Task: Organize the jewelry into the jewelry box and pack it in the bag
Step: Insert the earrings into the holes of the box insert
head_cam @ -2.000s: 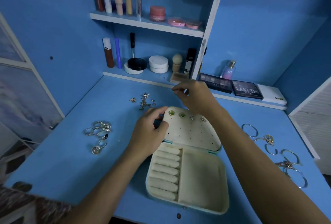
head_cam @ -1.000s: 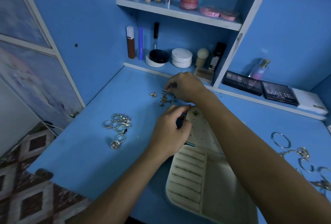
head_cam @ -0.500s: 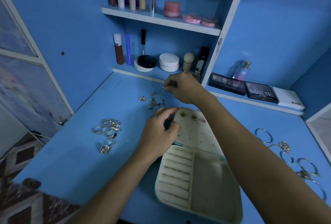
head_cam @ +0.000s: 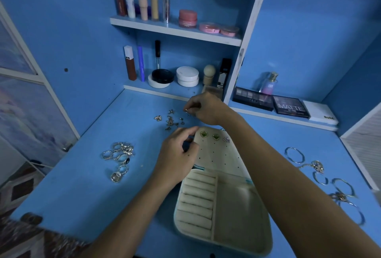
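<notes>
**Earring loading: panel partly filled**

Rings (head_cam: pixel 120 157) lie in a cluster at the left of the bench (head_cam: pixel 82 185), none yet seated in the box. Near them, toward the centre, we see the loose earrings (head_cam: pixel 171 120) scattered in a small heap. Our left hand (head_cam: pixel 179 154) grips the upper left edge of the earring panel (head_cam: pixel 218 154), fingers curled round it to steady it. Three earrings (head_cam: pixel 215 136) are already seated along the panel's top row. Our right hand (head_cam: pixel 206 111), just beyond the panel, pinches one small earring (head_cam: pixel 186 110) between its fingertips, lifted just beside the heap.

The jewelry box (head_cam: pixel 243 212) lies open near the bench's front edge, its ring rolls and side compartment unfilled. Bracelets (head_cam: pixel 321 177) are spread at the far right, well apart from the box. No bag is in view.

We judge the step in hand to be earring loading, early in the task. The next move calls for carrying the pinched earring to a free hole and pushing its post through while the left hand holds the panel still.
</notes>
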A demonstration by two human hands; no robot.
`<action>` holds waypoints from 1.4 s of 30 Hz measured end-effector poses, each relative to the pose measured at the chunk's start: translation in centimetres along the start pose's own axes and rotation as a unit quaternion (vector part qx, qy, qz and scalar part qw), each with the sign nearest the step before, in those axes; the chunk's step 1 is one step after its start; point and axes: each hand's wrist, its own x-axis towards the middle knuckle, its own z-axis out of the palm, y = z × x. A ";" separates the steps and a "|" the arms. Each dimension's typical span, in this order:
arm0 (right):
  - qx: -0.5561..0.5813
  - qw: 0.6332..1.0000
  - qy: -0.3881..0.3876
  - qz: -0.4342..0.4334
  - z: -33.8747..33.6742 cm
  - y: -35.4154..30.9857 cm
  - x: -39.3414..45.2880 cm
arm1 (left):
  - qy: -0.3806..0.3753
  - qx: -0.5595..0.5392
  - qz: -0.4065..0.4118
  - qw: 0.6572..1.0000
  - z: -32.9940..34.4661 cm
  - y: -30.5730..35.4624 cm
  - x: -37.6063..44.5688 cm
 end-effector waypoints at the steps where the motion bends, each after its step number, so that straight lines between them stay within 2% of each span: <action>1: 0.002 1.000 0.000 -0.001 0.1 0.0 0.0 | 0.000 0.000 -0.001 1.000 0.0 0.0 0.0; 9: 0.032 0.999 0.011 0.012 -0.2 0.3 0.0 | 0.006 0.005 0.001 1.000 0.0 -0.1 0.1; 16: 0.026 0.998 0.052 0.017 -1.2 0.5 -1.5 | 0.010 0.009 -0.004 1.000 -0.1 0.0 0.1; 28: 0.053 0.983 0.163 0.064 -4.4 2.4 -9.3 | 0.012 0.024 -0.009 1.000 -0.2 -0.2 0.2; 33: 0.045 0.976 0.209 0.050 -4.2 3.8 -12.7 | 0.011 0.028 -0.019 0.999 -0.1 -0.2 0.2; 42: 0.140 0.954 0.253 0.082 -3.5 6.0 -17.4 | 0.006 0.019 -0.036 0.999 0.0 -0.1 0.2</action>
